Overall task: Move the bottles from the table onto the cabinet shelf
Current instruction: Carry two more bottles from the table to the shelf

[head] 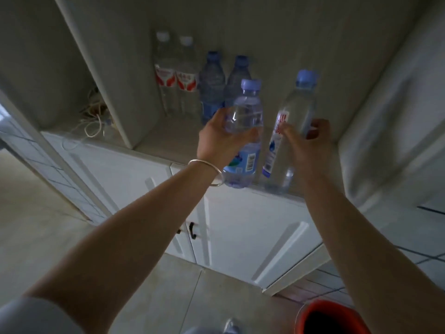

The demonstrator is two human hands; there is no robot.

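Note:
My left hand (222,138) grips a clear bottle with a blue cap and blue label (245,145), held just above the front edge of the cabinet shelf (173,138). My right hand (305,143) wraps a taller clear bottle with a white label (286,131), whose base is at the shelf's front edge. At the back of the shelf stand two white-capped bottles with red labels (177,78) and two blue-capped bottles (213,83), upright side by side.
A vertical divider (115,88) bounds the shelf on the left; beyond it lies a tangle of cables (92,116). White cabinet doors with dark handles (192,231) sit below. An orange bucket (332,319) stands on the floor at lower right.

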